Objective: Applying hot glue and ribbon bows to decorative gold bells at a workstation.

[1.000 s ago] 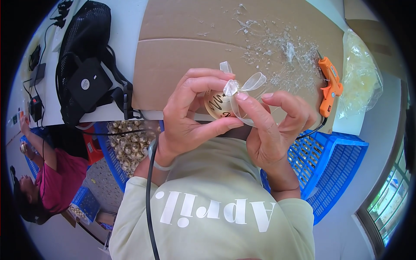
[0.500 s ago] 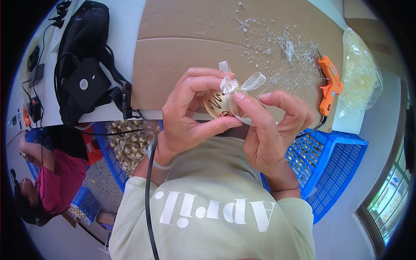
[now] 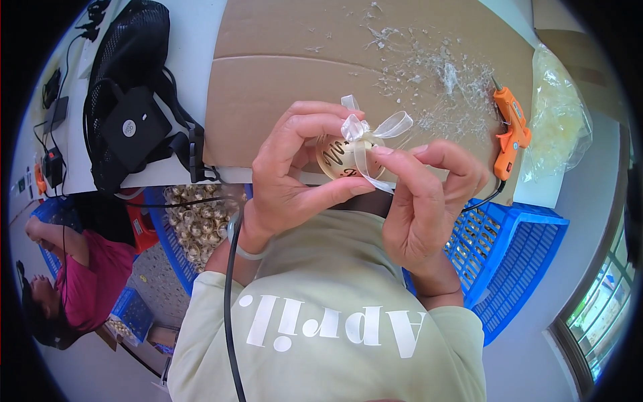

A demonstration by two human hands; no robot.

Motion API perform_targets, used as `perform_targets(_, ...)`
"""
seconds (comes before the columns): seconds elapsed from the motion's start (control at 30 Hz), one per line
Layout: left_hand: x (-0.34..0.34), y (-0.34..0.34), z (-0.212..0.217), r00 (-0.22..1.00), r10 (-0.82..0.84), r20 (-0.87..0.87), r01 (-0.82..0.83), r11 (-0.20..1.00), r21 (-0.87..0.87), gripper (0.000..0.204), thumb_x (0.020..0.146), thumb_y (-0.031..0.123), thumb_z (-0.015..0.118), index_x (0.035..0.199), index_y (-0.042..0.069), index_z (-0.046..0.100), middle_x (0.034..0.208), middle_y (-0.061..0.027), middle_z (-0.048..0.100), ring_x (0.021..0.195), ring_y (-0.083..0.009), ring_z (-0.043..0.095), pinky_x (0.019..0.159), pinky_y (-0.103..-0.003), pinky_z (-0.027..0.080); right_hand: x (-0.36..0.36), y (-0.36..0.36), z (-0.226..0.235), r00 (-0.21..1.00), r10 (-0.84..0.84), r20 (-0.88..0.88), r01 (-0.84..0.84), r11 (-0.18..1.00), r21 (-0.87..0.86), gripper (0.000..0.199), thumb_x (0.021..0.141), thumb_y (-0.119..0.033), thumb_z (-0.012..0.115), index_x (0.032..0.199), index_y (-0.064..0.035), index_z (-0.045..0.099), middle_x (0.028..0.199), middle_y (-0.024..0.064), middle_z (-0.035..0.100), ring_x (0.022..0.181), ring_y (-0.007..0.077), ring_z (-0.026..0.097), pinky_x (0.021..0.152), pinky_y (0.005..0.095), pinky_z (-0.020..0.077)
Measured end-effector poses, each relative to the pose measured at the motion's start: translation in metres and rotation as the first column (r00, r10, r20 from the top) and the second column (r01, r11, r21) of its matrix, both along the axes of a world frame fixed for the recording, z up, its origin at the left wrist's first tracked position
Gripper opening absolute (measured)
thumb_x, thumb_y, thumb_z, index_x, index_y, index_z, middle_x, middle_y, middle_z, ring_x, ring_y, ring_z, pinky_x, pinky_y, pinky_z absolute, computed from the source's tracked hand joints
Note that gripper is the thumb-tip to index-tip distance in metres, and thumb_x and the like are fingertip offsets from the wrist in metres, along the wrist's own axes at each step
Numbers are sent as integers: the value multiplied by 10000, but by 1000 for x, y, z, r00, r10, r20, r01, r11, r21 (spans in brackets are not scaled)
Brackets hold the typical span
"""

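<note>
A round pale-gold ornament ball (image 3: pixel 333 158) with dark brown lettering is held in my left hand (image 3: pixel 281 171), thumb below and fingers curled round its far left side. On top of the ball sits a sheer white ribbon (image 3: pixel 392 125) with a bow loop and a small pale satin piece at the knot. One ribbon tail hangs down over the ball's right side. My right hand (image 3: pixel 425 201) is at the right of the ball, one fingertip beside the ribbon tail and another bent finger apart from it. No object shows between its fingers. Fine strands are near these fingertips.
Stringy glue scraps (image 3: pixel 449 74) cover part of the cardboard (image 3: pixel 281 87). An orange glue gun (image 3: pixel 511 130) lies at right beside a clear plastic bag (image 3: pixel 559 120). Blue baskets (image 3: pixel 516 234) flank me; the left holds wrapped gold balls (image 3: pixel 201 224). A black bag (image 3: pixel 134 107) lies left; a person (image 3: pixel 94 275) sits beyond.
My right hand has drawn slightly right, its fingertip moving off the bow's knot toward the ball's right side. The left hand still holds the ball, which has turned slightly.
</note>
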State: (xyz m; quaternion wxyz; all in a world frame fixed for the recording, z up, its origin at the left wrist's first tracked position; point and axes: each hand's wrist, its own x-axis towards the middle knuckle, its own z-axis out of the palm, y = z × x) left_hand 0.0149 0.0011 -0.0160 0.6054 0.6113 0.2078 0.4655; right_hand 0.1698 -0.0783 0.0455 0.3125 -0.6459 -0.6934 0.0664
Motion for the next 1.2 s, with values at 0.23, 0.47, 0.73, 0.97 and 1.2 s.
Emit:
perform_targets(0.23,0,-1,1,1000,-5,0,5,1000,-12,519,696,26,820,1131,-12,540,1207,-161,515,1074,-195,578,838,-291,561,-4,2,-6,1000,-19,-4,19,1000,21,372,793,88,544,1064,-130,674,1039,68,480,994,223,408,876,311,320)
perform_targets(0.47,-3,-1,-1,999,-36,-11,36,999,15,512,694,23,821,1126,-15,548,1212,-165,514,1062,-194,583,833,-289,561,-8,3,-4,999,-31,15,31,1000,1,366,788,98,540,1054,-122,665,1036,73,474,997,229,412,880,321,332)
perform_targets(0.73,-2,0,1,998,-53,-29,54,998,27,550,699,12,817,1155,-18,509,1211,-174,519,1074,-207,581,859,-305,545,12,-3,1,883,-15,-469,131,968,215,230,847,41,612,1057,-26,546,1046,114,497,986,217,455,837,298,387)
perform_targets(0.97,3,-10,-5,997,-24,79,33,993,-114,701,702,13,810,1256,-17,382,1210,-205,526,1108,-273,569,941,-386,488,122,-76,36,756,-255,-603,538,767,350,86,918,-33,568,981,5,525,924,131,569,774,157,520,681,270,420)
perform_targets(1.2,-9,-46,-7,891,-445,-86,440,895,-66,626,711,7,787,1225,-3,430,1215,-205,525,1104,-301,567,934,-397,480,284,-216,18,265,-569,-778,943,323,85,252,927,-217,622,766,-48,530,694,41,519,606,119,465,553,275,393)
